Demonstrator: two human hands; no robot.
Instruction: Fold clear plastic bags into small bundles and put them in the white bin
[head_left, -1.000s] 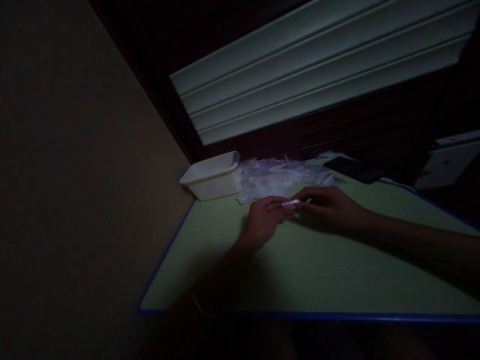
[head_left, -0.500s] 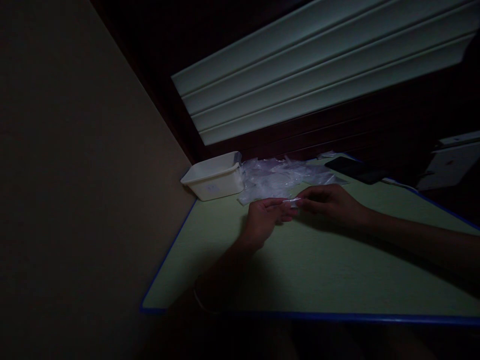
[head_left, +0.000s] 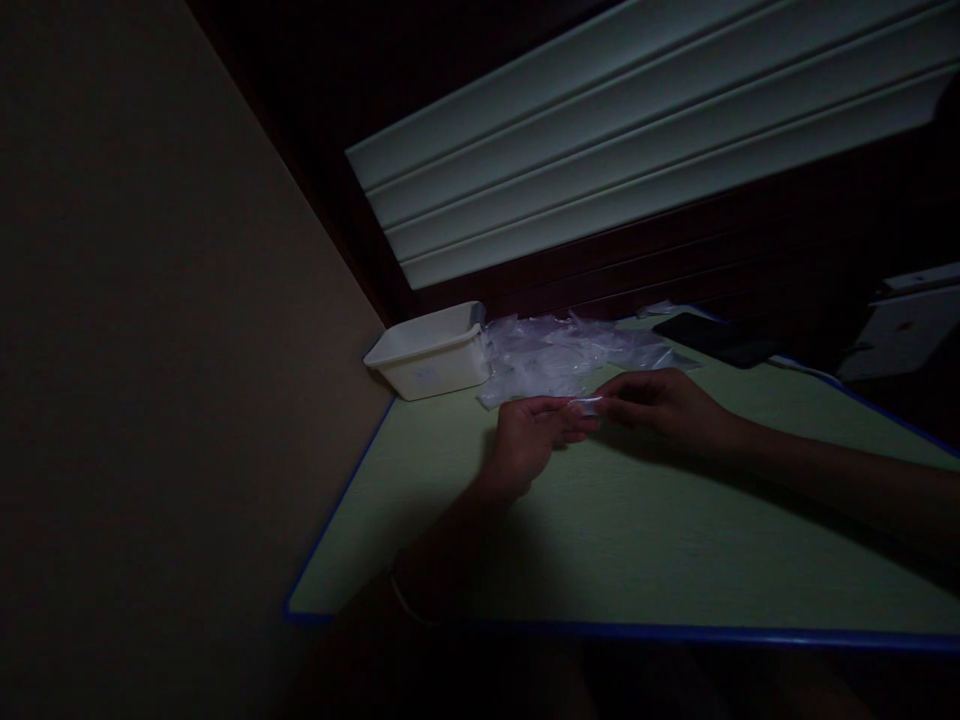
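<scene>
A small clear plastic piece is held between my two hands above the pale green table. My left hand grips its left end between thumb and fingers. From the right, my right hand pinches the other end at the fingertips. Just beyond my hands lies a heap of clear plastic bags. The scene is dark, so what the small piece contains cannot be made out.
A white plastic bin with a small label stands left of the bags, against the wall. A dark flat object lies at the back right. Blue trim edges the table. White slats cover part of the panel behind.
The whole view has shifted very slightly. Both hands keep nearly the same pose around the plastic piece.
</scene>
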